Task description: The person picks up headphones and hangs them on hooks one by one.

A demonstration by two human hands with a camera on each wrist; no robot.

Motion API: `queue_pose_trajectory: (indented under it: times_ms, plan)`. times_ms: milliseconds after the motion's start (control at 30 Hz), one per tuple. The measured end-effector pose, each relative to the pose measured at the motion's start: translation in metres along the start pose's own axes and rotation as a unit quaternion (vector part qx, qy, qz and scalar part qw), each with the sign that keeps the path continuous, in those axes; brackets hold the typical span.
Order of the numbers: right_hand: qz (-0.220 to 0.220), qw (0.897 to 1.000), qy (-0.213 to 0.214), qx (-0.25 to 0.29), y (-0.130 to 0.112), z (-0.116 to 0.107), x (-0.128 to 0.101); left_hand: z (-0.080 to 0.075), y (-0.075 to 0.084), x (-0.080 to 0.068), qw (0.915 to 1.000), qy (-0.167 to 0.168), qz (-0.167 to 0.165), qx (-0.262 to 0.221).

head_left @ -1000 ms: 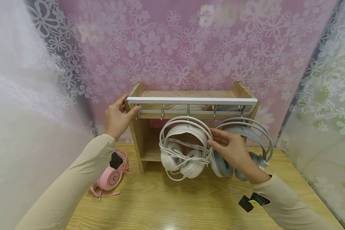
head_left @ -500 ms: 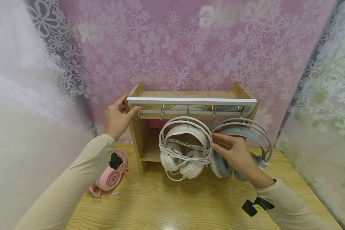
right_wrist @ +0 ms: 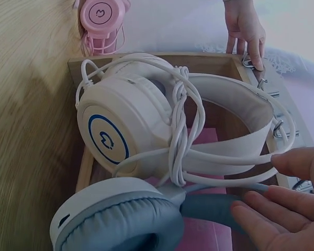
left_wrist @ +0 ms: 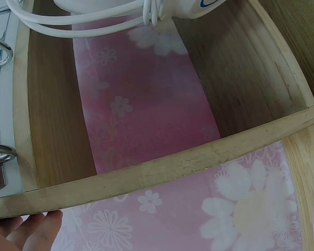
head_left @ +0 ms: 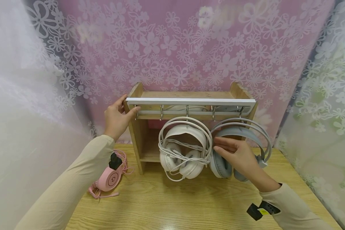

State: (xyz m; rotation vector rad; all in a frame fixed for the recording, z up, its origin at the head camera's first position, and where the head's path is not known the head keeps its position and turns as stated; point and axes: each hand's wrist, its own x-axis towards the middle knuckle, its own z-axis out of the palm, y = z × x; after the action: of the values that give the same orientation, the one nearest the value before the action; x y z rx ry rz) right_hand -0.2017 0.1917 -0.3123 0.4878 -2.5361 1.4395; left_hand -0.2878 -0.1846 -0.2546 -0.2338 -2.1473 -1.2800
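White headphones (head_left: 169, 159) with a bundled white cable hang from the middle hook of a silver hook rail (head_left: 191, 101) on a small wooden shelf (head_left: 135, 143). To their right hang grey-blue headphones (head_left: 219, 164) from the rightmost hook. My left hand (head_left: 117, 119) grips the shelf's upper left corner, thumb on the rail's front and fingers behind the side panel. Beside the white headphones, my right hand (head_left: 238, 156) has its fingers extended and holds nothing, overlapping the grey-blue pair. In the right wrist view, its thumb tip is right by the white headband wires (right_wrist: 240, 159).
Pink headphones (head_left: 111, 179) with a pink cable lie on the wooden table (head_left: 161, 204), left of the shelf. Other metal hooks (head_left: 161, 112) stick out along the rail. A pink floral curtain (head_left: 172, 48) hangs behind, with pale cloth on both sides.
My right hand has drawn back a little, down and right, from the white headphones' edge. The left hand keeps its place on the shelf corner, and the hanging headphones stay nearly still.
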Motion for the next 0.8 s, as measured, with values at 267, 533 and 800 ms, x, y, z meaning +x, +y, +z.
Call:
queue_pose_trajectory:
  times_ms: [267, 533, 800]
  plan:
    - [-0.003, 1.000, 0.011, -0.015, -0.004, -0.016, -0.009, 0.000, 0.002, -0.001, 1.0000, -0.001, -0.003, -0.003]
    - [-0.032, 0.998, 0.054, -0.013, -0.017, -0.040, -0.014, 0.000, 0.002, -0.001, 0.9999, 0.001, -0.007, -0.008]
    - [-0.025, 0.995, 0.091, -0.036, -0.031, -0.065, -0.015, 0.000, 0.003, -0.001, 0.9999, -0.002, -0.007, -0.008]
